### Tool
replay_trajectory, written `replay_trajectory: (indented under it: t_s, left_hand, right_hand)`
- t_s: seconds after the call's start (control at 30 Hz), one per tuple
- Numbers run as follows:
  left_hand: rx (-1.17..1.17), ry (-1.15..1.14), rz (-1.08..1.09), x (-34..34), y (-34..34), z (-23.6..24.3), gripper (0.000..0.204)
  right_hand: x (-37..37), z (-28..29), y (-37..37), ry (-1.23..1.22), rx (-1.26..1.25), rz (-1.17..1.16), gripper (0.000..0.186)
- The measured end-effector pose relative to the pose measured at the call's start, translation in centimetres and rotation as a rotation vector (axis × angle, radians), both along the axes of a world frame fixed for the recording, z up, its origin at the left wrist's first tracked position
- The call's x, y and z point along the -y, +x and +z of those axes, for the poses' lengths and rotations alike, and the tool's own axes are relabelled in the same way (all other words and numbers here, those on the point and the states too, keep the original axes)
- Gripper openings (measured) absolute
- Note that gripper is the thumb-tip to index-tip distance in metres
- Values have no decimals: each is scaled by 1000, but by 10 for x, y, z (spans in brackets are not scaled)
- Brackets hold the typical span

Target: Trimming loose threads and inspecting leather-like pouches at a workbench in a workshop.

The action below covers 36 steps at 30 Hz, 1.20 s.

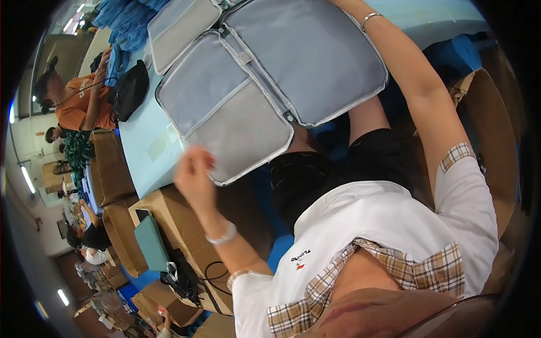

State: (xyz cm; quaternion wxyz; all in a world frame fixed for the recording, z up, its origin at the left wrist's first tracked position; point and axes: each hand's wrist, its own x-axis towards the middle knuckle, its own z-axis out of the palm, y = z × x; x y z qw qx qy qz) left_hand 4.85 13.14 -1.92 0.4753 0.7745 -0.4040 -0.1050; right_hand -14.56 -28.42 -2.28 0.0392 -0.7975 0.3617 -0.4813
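Note:
A flat grey fabric piece of zip-edged padded panels [304, 62] lies over the table edge and above my thighs, its sections joined by narrow strips with small dark fittings. The lower-left section has a lighter pocket [236, 129]. My left hand [194, 169], smeared by motion, is beside that section's lower-left corner, fingers somewhat bent; whether it touches or holds the fabric is unclear. My right hand [344, 4] reaches to the far edge of the large right section at the top, its fingers cut off by the frame.
The pale blue table [143, 155] carries a blue pile [115, 25] and a black bag [131, 90]. A co-worker in orange [76, 112] is at left; others are farther back. Cardboard boxes [169, 211] with a green case [149, 242] and cables stand lower left; another box [490, 141] is at right.

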Motion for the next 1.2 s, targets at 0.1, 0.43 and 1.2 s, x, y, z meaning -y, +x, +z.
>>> replay_trajectory:
  t_s: [0.1,0.43,1.2]
  left_hand:
    - [-714,213,-416,-33,-63,-47,23]
    - [-827,-651,146,23,-107,-76,38]
    - [811,27,-559,87,-152,-24,50]
  right_hand:
    - [-3,1,6,16,0,21,15]
    - [-19,11,-46,160,54,74,24]
    - [-219,-82,-135,1238,1073,522,33]
